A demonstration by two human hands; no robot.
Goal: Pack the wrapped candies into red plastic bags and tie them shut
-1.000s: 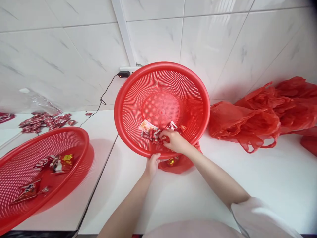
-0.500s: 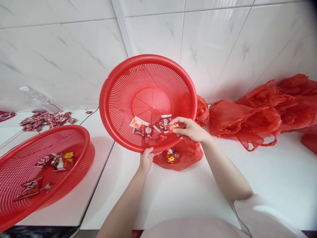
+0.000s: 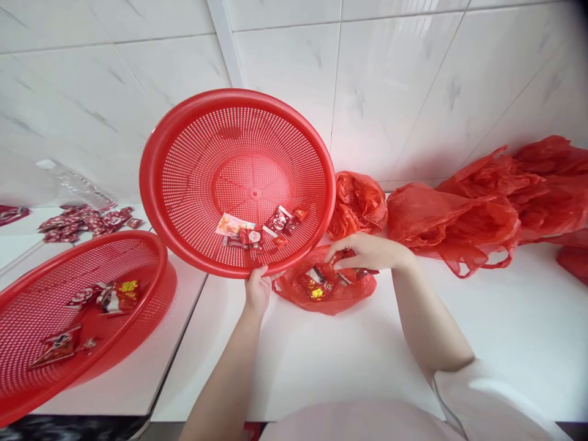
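My left hand (image 3: 257, 293) grips the near rim of a round red mesh basket (image 3: 193, 153), holding it tilted up with its inside facing me. A few wrapped candies (image 3: 271, 225) lie at its low side. My right hand (image 3: 365, 252) is over a small open red plastic bag (image 3: 321, 300) on the white table, fingers curled and pinched on candy wrappers (image 3: 337, 272) at the bag's mouth. More candies with a gold wrapper (image 3: 315, 293) show inside the bag.
A second red mesh basket (image 3: 37, 306) with a few candies rests on the table at the left. A pile of loose candies (image 3: 82, 222) lies behind it. Crumpled red plastic bags (image 3: 482, 214) are heaped at the right against the tiled wall (image 3: 413, 73).
My left hand has swung the tilted basket leftward. My right hand has come out of the basket with candy and lowered onto the small red bag.
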